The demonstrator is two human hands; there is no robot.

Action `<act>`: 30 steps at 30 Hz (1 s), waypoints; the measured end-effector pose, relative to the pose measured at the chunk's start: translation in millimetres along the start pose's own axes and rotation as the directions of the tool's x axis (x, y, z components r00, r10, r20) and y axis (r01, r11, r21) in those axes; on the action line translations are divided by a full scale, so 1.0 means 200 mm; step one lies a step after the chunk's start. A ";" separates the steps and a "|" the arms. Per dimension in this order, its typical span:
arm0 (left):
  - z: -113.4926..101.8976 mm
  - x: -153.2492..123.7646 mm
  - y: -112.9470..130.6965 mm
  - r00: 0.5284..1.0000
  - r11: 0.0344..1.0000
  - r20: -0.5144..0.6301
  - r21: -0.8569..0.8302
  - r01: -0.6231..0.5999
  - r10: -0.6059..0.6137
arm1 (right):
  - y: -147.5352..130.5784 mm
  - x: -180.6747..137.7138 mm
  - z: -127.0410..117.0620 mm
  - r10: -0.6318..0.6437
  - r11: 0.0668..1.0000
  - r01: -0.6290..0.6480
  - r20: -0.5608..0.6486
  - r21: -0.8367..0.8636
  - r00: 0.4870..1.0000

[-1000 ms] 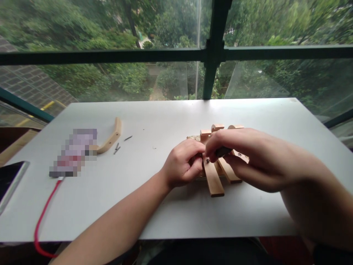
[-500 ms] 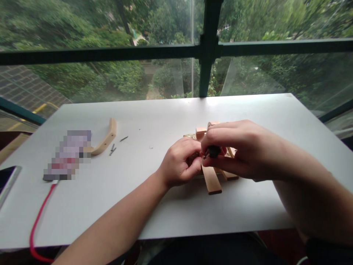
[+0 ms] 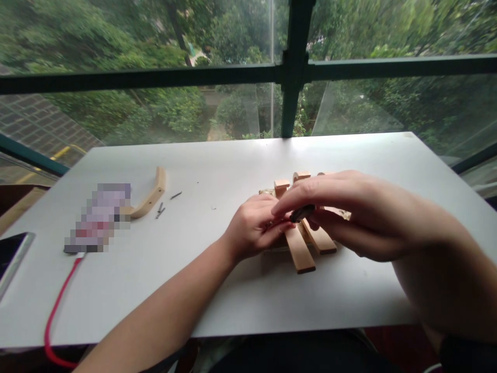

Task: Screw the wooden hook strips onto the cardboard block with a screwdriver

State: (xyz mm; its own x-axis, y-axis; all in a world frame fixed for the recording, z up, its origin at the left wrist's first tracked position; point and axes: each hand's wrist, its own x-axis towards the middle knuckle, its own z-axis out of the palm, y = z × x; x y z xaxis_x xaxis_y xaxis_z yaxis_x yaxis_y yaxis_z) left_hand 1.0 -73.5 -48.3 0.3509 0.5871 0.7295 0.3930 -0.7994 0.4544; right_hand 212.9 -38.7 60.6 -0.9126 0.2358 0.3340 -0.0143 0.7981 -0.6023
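Note:
At the middle right of the table, wooden slats (image 3: 300,250) with blunt ends stick out towards me from a small wooden assembly, mostly hidden under my hands. My left hand (image 3: 252,225) rests at the assembly's left side, its fingertips pinched together beside the nearest slat; what lies between them is hidden. Above the slats, my right hand (image 3: 353,215) curls its thumb and fingers round a dark tool handle (image 3: 303,213). The tool's working end cannot be seen. Curved wooden ends (image 3: 301,176) show behind my right hand.
A curved wooden piece (image 3: 149,201) with holes lies on the white table (image 3: 209,171) at left. Several thin metal pieces, like screws (image 3: 160,211), are beside it. A pixelated phone-like object (image 3: 97,217) has a red cable (image 3: 58,305). Another dark device (image 3: 15,256) sits at the left edge.
My right hand has shifted and its fingers have loosened slightly round the tool handle, which now lies more tilted. More of the second slat shows. My left hand has stayed nearly in place.

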 end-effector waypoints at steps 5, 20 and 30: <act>0.00 -0.01 -0.02 0.999 1.000 0.048 -0.027 -0.004 0.006 | 0.00 -0.02 0.00 0.059 0.989 -0.064 -0.041 -0.135 0.997; -0.01 0.00 0.02 0.998 0.993 0.018 -0.101 0.065 -0.064 | 0.03 0.03 0.06 0.022 0.983 -0.053 -0.169 -0.178 0.985; 0.00 0.01 -0.01 0.999 0.997 0.029 -0.069 -0.039 0.041 | 0.00 -0.02 -0.01 0.016 1.000 -0.017 0.090 0.016 0.996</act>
State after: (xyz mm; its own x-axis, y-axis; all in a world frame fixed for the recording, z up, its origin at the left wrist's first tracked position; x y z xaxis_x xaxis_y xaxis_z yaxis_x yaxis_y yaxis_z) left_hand 0.5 -70.9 -48.1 0.3915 0.5572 0.7323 0.3192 -0.8286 0.4599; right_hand 217.3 -38.6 59.7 -0.9459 0.1973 0.2574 -0.0050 0.7847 -0.6199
